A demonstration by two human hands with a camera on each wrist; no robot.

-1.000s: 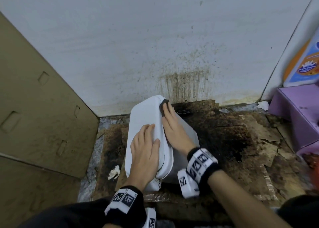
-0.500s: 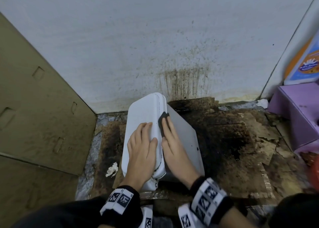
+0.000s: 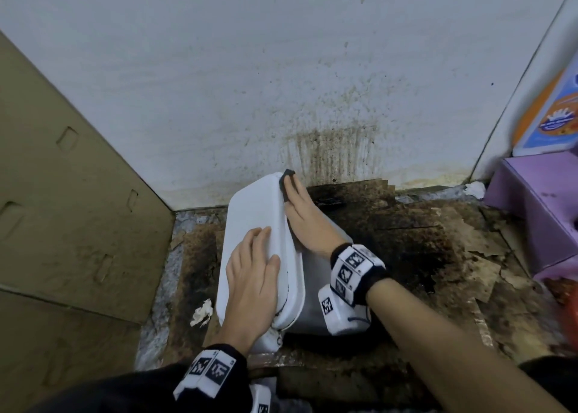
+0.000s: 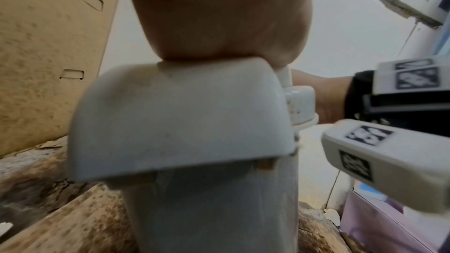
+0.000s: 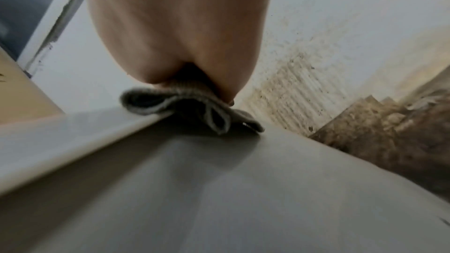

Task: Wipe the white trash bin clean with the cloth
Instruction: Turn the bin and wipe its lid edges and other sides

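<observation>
The white trash bin (image 3: 253, 212) stands on a stained floor near the wall, its lid towards me. My left hand (image 3: 259, 240) lies flat on the lid with straight fingers; in the left wrist view its palm (image 4: 219, 16) rests on the lid's near edge (image 4: 182, 118). My right hand (image 3: 294, 193) lies along the bin's right side just under the lid rim, fingers straight. It presses a dark folded cloth (image 3: 286, 178) against the far upper corner. In the right wrist view the cloth (image 5: 185, 107) is bunched under my palm (image 5: 182, 26) against the bin's side (image 5: 219, 189).
A brown cardboard panel (image 3: 62, 209) leans close on the left. The white wall (image 3: 331, 150) behind the bin is streaked with brown stains. A purple box (image 3: 538, 212) stands at the right. A crumpled white scrap (image 3: 202, 312) lies on the dirty floor left of the bin.
My right hand slid the cloth back along the bin's side, then forward again to the far corner. The left hand stayed on the lid.
</observation>
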